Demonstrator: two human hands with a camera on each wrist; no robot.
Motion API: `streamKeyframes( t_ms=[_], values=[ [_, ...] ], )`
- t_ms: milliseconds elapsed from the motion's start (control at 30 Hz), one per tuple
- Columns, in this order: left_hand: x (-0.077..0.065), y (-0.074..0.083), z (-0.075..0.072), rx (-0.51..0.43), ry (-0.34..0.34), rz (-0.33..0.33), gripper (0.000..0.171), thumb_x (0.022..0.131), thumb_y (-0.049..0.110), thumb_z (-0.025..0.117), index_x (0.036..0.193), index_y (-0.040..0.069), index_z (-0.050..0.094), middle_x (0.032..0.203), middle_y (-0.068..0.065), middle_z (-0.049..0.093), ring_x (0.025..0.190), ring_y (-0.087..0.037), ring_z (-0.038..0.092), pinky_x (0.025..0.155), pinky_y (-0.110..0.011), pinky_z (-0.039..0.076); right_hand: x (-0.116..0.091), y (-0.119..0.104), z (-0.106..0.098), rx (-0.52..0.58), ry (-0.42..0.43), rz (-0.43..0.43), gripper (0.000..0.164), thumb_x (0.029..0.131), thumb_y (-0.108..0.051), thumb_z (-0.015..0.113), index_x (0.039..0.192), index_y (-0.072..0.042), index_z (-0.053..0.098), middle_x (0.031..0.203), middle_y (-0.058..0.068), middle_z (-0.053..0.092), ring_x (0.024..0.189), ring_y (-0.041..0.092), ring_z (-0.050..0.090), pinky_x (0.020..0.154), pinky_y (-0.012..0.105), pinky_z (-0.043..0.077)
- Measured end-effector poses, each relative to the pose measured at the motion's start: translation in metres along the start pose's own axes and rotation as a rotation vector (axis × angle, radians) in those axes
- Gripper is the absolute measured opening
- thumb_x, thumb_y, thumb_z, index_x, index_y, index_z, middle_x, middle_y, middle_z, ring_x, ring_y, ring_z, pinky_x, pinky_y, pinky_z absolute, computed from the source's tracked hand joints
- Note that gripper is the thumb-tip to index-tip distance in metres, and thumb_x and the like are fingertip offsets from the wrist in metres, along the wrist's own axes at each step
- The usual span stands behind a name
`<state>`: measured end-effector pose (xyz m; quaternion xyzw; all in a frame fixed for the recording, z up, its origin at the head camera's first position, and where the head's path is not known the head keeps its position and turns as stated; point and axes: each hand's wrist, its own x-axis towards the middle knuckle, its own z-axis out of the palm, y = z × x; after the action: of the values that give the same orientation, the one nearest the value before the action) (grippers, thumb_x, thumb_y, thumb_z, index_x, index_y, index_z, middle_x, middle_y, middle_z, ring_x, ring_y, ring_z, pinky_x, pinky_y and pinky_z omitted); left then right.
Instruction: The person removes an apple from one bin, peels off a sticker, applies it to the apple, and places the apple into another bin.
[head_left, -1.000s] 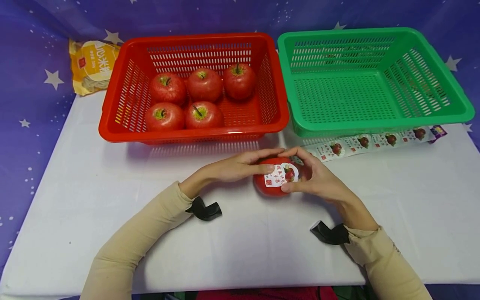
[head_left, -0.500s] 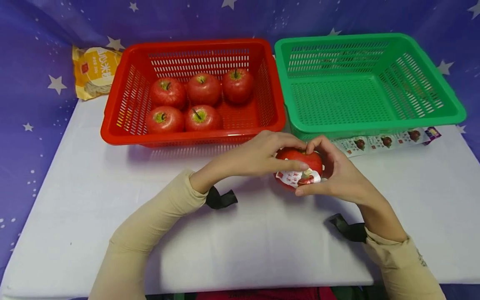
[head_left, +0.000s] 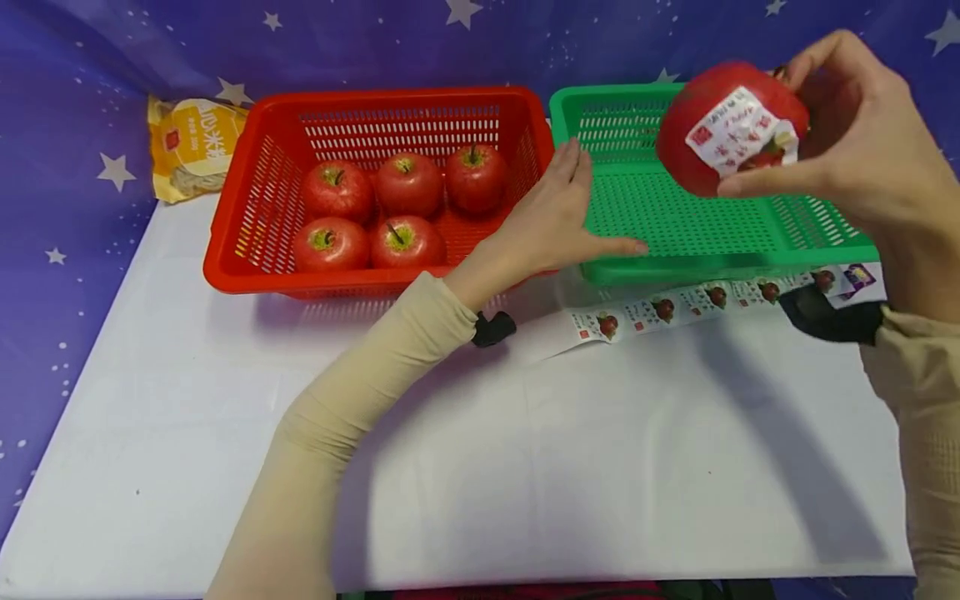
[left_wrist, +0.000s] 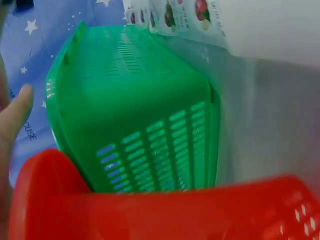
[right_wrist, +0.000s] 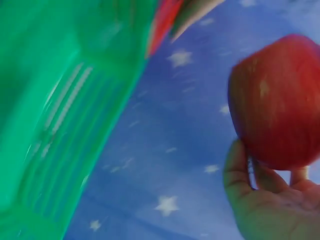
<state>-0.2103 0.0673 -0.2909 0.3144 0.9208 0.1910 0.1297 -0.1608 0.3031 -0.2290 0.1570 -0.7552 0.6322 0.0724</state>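
A red apple [head_left: 693, 125] with a white printed label [head_left: 742, 129] is held up over the green basket [head_left: 675, 268]. My right hand [head_left: 862, 133] grips it, thumb across the label side and fingers behind. The right wrist view shows the same apple [right_wrist: 280, 105] above the curled fingers, its label out of sight. My left hand [head_left: 551, 212] reaches over the gap where the red basket [head_left: 375, 283] meets the green one. Its fingers are straight, the thumb stretched toward the green rim, and nothing is in it. Several apples [head_left: 408, 182] sit inside the red basket.
A strip of apple labels [head_left: 663, 310] lies on the white table [head_left: 480, 467] along the front of the green basket. Behind the red basket's left side is a yellow food packet [head_left: 197, 146]. A starry blue cloth [head_left: 82, 275] hangs behind and at the left.
My right hand has lifted the labelled apple from the table, up and right over the green basket. My left hand has let go of it and moved up toward the baskets.
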Motion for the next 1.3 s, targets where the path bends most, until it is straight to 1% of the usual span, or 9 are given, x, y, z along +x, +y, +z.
streamKeyframes(
  t_ms=[100,233,333,467,700,833,933,1067,1300],
  values=[
    [0.005,0.003,0.003,0.034,-0.043,-0.017,0.133,0.068,0.083,0.056,0.152,-0.001,-0.004,0.159,-0.013,-0.017,0.149,-0.021,-0.013,0.12,-0.027,0.013,0.037,0.009,-0.001,-0.202,0.003,0.097,0.063,0.063,0.026,0.071,0.106,-0.012,0.047,0.107,0.001,0.054,0.102,0.013,0.051,0.076,0.006,0.049],
    [0.005,0.005,0.006,0.104,-0.062,-0.016,0.137,0.064,0.086,0.057,0.151,-0.004,-0.001,0.159,-0.017,-0.015,0.149,-0.026,-0.012,0.12,-0.029,0.014,0.075,0.035,0.002,-0.568,-0.113,0.245,0.06,0.067,0.005,0.081,0.102,-0.021,0.041,0.107,-0.01,0.046,0.104,0.012,0.046,0.076,0.01,0.044],
    [0.003,0.007,0.008,0.127,-0.047,-0.02,0.137,0.064,0.087,0.056,0.151,-0.005,0.003,0.16,-0.019,-0.01,0.149,-0.028,-0.01,0.12,-0.029,0.014,0.093,0.057,0.01,-0.759,-0.26,0.29,0.058,0.068,-0.007,0.085,0.101,-0.015,0.039,0.116,-0.001,0.045,0.111,0.024,0.047,0.086,0.029,0.045],
    [-0.002,0.008,0.01,0.115,-0.018,-0.021,0.136,0.064,0.086,0.056,0.151,-0.005,0.005,0.16,-0.02,-0.005,0.15,-0.029,-0.006,0.12,-0.029,0.015,0.109,0.082,0.025,-0.89,-0.427,0.297,0.06,0.068,-0.013,0.086,0.101,-0.003,0.037,0.121,0.021,0.047,0.109,0.039,0.051,0.089,0.05,0.043],
    [-0.006,0.009,0.009,0.112,0.01,0.018,0.132,0.067,0.085,0.056,0.151,-0.005,0.008,0.16,-0.021,-0.002,0.15,-0.03,-0.004,0.12,-0.029,0.016,0.111,0.104,0.03,-1.022,-0.515,0.322,0.064,0.069,-0.025,0.086,0.104,0.002,0.041,0.112,0.025,0.051,0.099,0.038,0.051,0.086,0.049,0.043],
    [-0.007,0.009,0.005,0.134,0.014,0.02,0.132,0.067,0.086,0.054,0.151,-0.006,0.007,0.16,-0.021,-0.001,0.15,-0.03,-0.003,0.12,-0.029,0.015,0.112,0.104,0.032,-1.092,-0.517,0.224,0.064,0.07,-0.024,0.086,0.11,0.003,0.043,0.125,0.03,0.04,0.106,0.043,0.045,0.088,0.057,0.044],
    [-0.006,0.007,0.003,0.134,0.006,0.013,0.133,0.067,0.086,0.054,0.151,-0.005,0.005,0.16,-0.02,-0.003,0.15,-0.028,-0.005,0.12,-0.029,0.013,0.115,0.1,0.035,-1.189,-0.534,0.176,0.063,0.07,-0.028,0.086,0.109,-0.001,0.044,0.124,0.029,0.035,0.1,0.042,0.043,0.08,0.057,0.044],
    [-0.004,0.003,0.004,0.123,0.004,-0.002,0.132,0.068,0.086,0.053,0.152,-0.003,0.004,0.161,-0.017,-0.005,0.15,-0.027,-0.007,0.12,-0.028,0.012,0.117,0.1,0.037,-1.23,-0.587,0.203,0.066,0.07,-0.029,0.086,0.109,-0.003,0.039,0.117,0.028,0.035,0.092,0.041,0.047,0.075,0.054,0.044],
    [0.002,-0.003,0.013,0.117,-0.001,-0.016,0.13,0.068,0.087,0.051,0.152,-0.001,0.004,0.162,-0.014,-0.006,0.15,-0.024,-0.007,0.12,-0.029,0.013,0.124,0.103,0.032,-1.227,-0.684,0.317,0.059,0.076,-0.005,0.077,0.12,-0.001,0.039,0.122,0.035,0.034,0.108,0.047,0.038,0.087,0.062,0.043]
  ],
)
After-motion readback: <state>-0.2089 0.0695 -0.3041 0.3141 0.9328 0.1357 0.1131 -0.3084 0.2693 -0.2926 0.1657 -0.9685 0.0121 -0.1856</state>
